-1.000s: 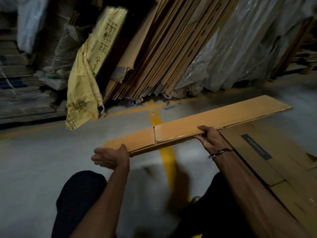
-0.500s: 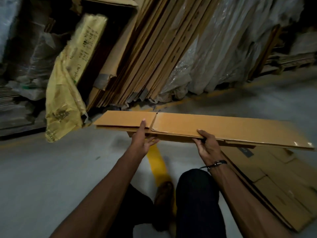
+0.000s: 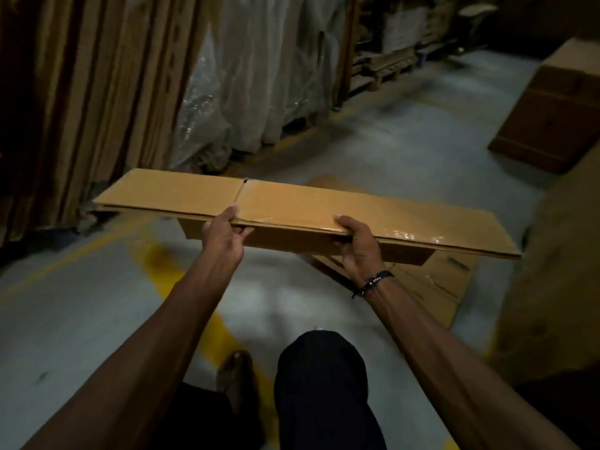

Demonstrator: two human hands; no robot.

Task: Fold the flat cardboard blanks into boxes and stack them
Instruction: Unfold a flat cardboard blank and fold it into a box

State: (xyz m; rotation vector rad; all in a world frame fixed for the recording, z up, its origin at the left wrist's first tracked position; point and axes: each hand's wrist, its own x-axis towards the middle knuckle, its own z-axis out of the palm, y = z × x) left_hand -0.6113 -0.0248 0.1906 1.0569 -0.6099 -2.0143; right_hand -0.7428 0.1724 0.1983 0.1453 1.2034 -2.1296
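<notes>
Both hands, left hand (image 3: 224, 233) and right hand (image 3: 357, 246), are pinching the near edge of the flat cardboard blank (image 3: 292, 206), which is lying crosswise at twelve o'clock, long axis running nine to three.

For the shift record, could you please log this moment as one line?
stage: carrying | left hand: grips cardboard blank near edge | right hand: grips same edge | blank: flat, level, off floor

Long flat brown cardboard blank (image 3: 324, 206), held level above floor, more flattened blanks (image 3: 435, 284) lying beneath
</notes>
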